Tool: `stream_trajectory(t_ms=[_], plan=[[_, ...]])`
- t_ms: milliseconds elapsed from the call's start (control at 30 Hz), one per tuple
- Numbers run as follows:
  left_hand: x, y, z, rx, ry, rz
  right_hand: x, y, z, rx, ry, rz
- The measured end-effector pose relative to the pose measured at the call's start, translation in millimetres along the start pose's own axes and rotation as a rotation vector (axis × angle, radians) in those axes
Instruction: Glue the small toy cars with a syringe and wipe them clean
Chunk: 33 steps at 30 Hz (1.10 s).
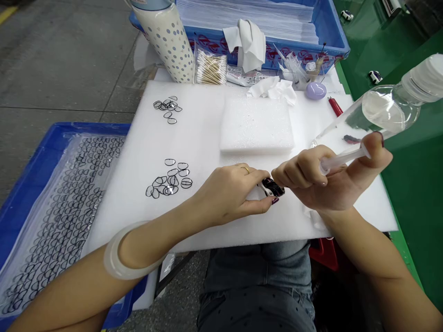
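My left hand (235,193) pinches a small black-and-white toy car (272,187) between thumb and fingers, low over the white foam board (207,138). Close by on the right, my right hand (332,180) is closed around a syringe (344,160), its thumb on the plunger end. The syringe's tip is hidden behind my fingers, so whether it touches the car I cannot tell. Left of my hands lie two loose groups of thin black-rimmed clear oval pieces, a nearer group (172,180) and a farther group (168,106). A white foam block (256,124) sits beyond my hands.
A clear pump bottle (384,108) stands at right, near a red pen (335,106) and purple egg-shaped item (315,91). Behind are cotton swabs (211,68), a dotted tumbler (169,41) and a blue crate (341,39). A blue tray (44,143) holds many more ovals.
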<state>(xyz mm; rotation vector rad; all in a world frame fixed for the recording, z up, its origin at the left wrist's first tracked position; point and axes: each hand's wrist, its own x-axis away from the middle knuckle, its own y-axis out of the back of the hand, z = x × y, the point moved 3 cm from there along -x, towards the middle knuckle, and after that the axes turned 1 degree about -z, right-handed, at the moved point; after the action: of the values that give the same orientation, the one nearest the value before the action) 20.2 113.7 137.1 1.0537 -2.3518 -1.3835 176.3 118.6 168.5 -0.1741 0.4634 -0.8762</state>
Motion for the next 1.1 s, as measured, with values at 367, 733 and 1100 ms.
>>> stream_trajectory(t_ms=[367,733,1100], plan=[[0,-1.5,0,-0.046,-0.019,-0.048,2,-5,3,0.018,-0.042,-0.066],[1,-6.9,3,-0.069,-0.03,-0.082,3,-3,3,0.072,-0.028,-0.043],[1,0.5,-11,-0.127,-0.025,0.191,-40,15,50,0.428,0.276,-0.275]])
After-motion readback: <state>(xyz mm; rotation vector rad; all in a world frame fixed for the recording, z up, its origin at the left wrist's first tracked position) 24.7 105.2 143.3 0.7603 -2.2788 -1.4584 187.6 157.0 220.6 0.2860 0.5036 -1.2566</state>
